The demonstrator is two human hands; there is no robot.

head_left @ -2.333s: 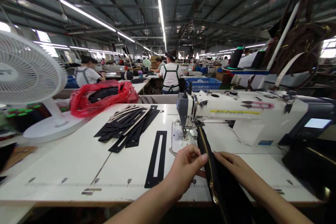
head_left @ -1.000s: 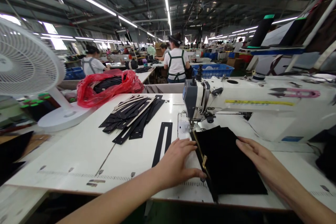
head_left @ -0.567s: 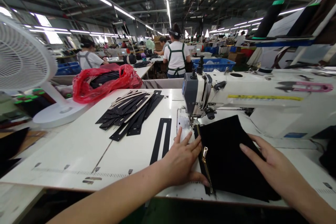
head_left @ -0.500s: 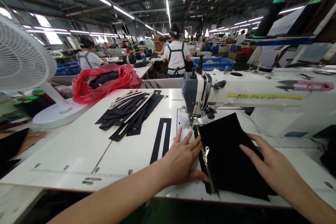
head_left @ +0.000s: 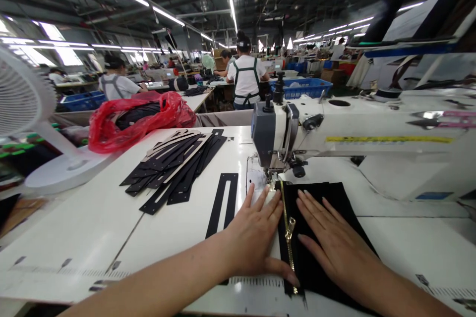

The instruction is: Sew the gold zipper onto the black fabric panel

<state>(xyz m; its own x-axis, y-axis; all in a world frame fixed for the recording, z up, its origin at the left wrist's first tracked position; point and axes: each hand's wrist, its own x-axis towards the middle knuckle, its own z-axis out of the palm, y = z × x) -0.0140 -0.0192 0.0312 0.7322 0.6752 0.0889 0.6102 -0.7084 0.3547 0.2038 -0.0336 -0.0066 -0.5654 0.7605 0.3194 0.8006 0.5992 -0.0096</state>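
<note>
Black fabric [head_left: 334, 198] lies flat on the sewing table, with a gold metal zipper [head_left: 291, 245] along its left side. The zipper's upper end is close to the needle area of the sewing machine [head_left: 273, 153]. My left hand [head_left: 256, 237] rests spread at the zipper's left edge, its thumb touching the tape near the lower end. Flat on the fabric, just right of the zipper, lies my right hand [head_left: 330, 237] with fingers stretched toward the machine. A black slotted strip [head_left: 233, 193] lies left of my left hand, its lower part partly hidden by my forearm.
Several black and beige slotted strips [head_left: 174, 163] are piled on the table's left. Behind them sits a red plastic bag [head_left: 100, 131] with dark material. A white fan [head_left: 74, 158] stands at far left. Pink-handled snips [head_left: 453, 120] rest on the machine arm. Co-workers [head_left: 245, 77] are beyond.
My right hand has moved left, from the fabric's right edge to flat beside the zipper. The fabric's top edge has turned to lie straighter. My left hand stays at the zipper. The view has shifted slightly.
</note>
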